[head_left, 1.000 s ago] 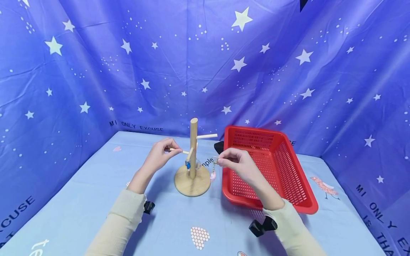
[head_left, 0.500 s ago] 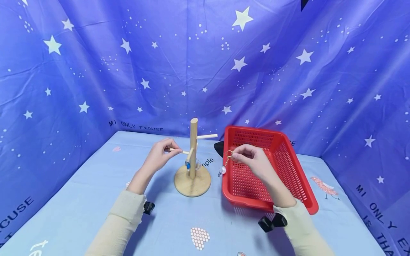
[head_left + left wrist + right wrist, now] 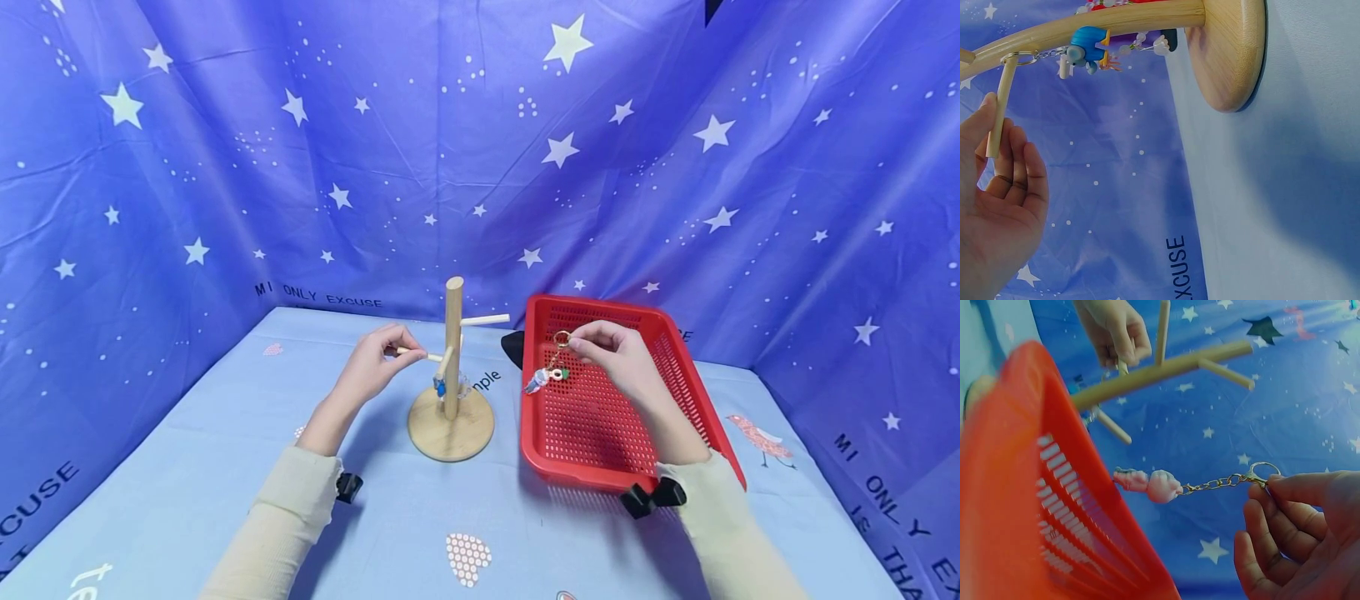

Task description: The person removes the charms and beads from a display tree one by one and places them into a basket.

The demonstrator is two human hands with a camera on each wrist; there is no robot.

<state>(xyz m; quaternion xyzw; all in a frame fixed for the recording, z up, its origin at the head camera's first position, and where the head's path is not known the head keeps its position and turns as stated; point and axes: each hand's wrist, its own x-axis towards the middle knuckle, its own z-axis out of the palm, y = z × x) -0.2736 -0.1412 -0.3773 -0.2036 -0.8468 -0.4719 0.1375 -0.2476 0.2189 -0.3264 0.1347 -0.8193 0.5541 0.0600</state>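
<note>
A wooden peg stand (image 3: 453,325) with a round base (image 3: 431,437) stands on the table. My left hand (image 3: 375,364) pinches one of its pegs (image 3: 999,119) between thumb and fingers. Keychains hang from the stand, one with a blue figure (image 3: 1090,44); others are partly hidden behind the post. My right hand (image 3: 618,350) pinches another keychain (image 3: 1163,486) near its gold ring (image 3: 1265,466). This keychain's gold chain and pink-and-white figure swing out at a slant over the left part of the red basket (image 3: 531,433).
The perforated basket stands just right of the stand, below my right forearm. A bare upper peg (image 3: 486,319) points toward it. A dark object (image 3: 512,347) sits behind the basket's left side. A starry blue curtain (image 3: 420,150) rises behind the table.
My right hand has moved right and up with the keychain, from beside the stand to over the basket; the figure swings and turns. My left hand has stayed at its peg.
</note>
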